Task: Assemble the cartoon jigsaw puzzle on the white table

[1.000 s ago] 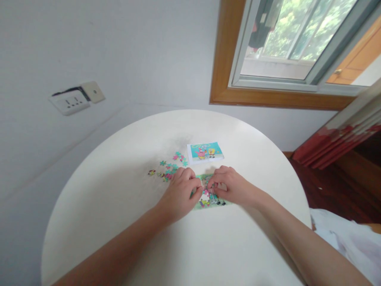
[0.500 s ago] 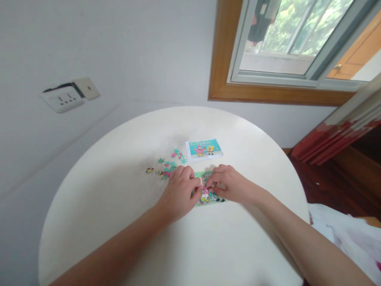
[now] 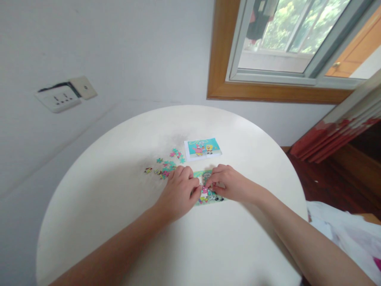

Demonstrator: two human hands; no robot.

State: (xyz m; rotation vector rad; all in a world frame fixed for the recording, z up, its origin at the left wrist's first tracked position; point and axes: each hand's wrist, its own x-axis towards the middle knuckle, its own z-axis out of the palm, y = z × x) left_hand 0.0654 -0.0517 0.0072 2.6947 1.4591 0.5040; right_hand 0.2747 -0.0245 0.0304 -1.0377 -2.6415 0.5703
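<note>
A partly assembled cartoon jigsaw puzzle [image 3: 204, 201] lies flat on the white round table [image 3: 220, 246]. White gaps show between its joined pieces. My left hand [image 3: 181, 191] rests over the puzzle's left side, fingers curled and thumb at its edge. From the right, my right hand [image 3: 230, 183] reaches over the puzzle with thumb and forefinger pinched on a small pink puzzle piece [image 3: 205, 190] near its middle. Both hands cover parts of the puzzle. Loose jigsaw pieces [image 3: 169, 164] lie scattered beyond my left hand, in teal, pink and yellow.
Behind the puzzle sits a cartoon picture card [image 3: 203, 148] with a pink figure and a yellow one. The table meets a white wall bearing a socket [image 3: 59, 98]. A wood-framed window [image 3: 276, 92], red-and-white curtain [image 3: 324, 137] and white plastic bag [image 3: 342, 230] are on the right.
The view has shifted very slightly. Both hands stay at the puzzle in nearly the same pose, with only tiny finger movement.
</note>
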